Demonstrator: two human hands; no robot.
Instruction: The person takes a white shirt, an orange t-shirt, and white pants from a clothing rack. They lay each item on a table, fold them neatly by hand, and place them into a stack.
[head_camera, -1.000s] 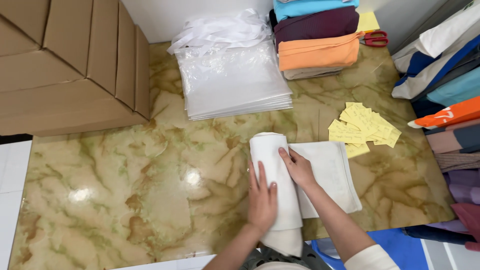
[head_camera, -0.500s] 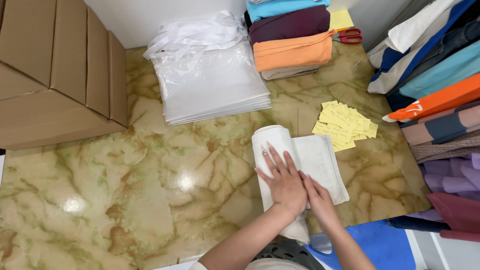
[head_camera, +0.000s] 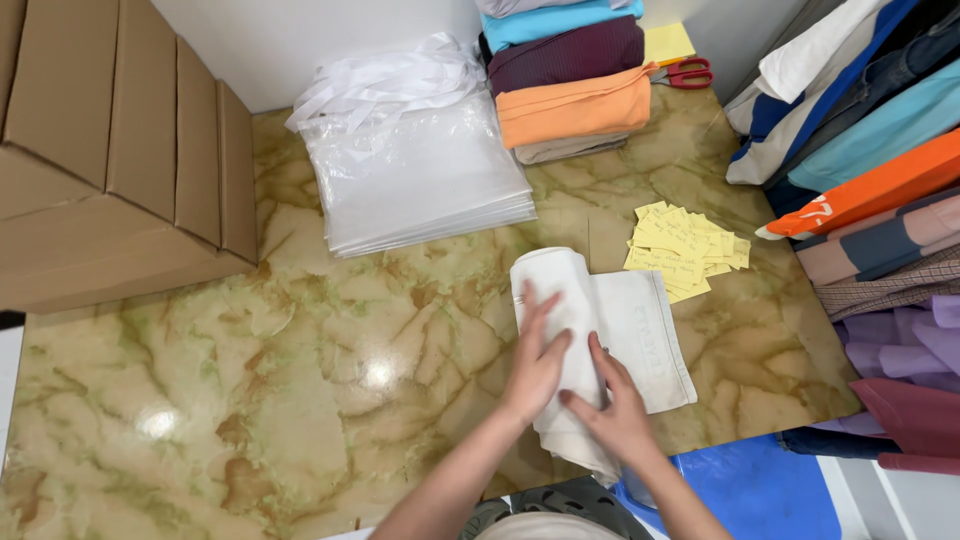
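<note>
Cardboard boxes (head_camera: 110, 150): plain brown, stacked in the upper left of the frame, flaps shut, well apart from both hands.
Clear bags (head_camera: 420, 175): a flat pile of see-through plastic sleeves, upper centre-left, with loose white film bunched on its far edge.
Marble tabletop (head_camera: 250, 400): glossy green and tan, fills the middle and lower left.
White cloth (head_camera: 590, 330): centre of the frame, just right of middle; its left part is a thick roll, its right part lies flat on the tabletop.
Long axis: the roll runs from far to near, almost straight toward the person, its near end hanging past the table edge.
Left hand (head_camera: 537, 355): open, palm down, fingers spread along the roll, pressing it.
Right hand (head_camera: 615, 410): open, flat on the near part of the roll, touching the left hand; it grips nothing.
Nearer hand: both rest on the cloth; the left lies farther up the roll, the right nearer its lower end.
Folded garments (head_camera: 570, 85): a pile in teal, dark maroon, orange and beige, upper centre.
Red scissors (head_camera: 685, 72): beside a yellow pad, upper right of centre.
Yellow slips (head_camera: 685, 245): small paper labels scattered just right of the cloth's far corner, writing too small to tell.
Hanging clothes (head_camera: 870, 180): many colours along the right edge.
</note>
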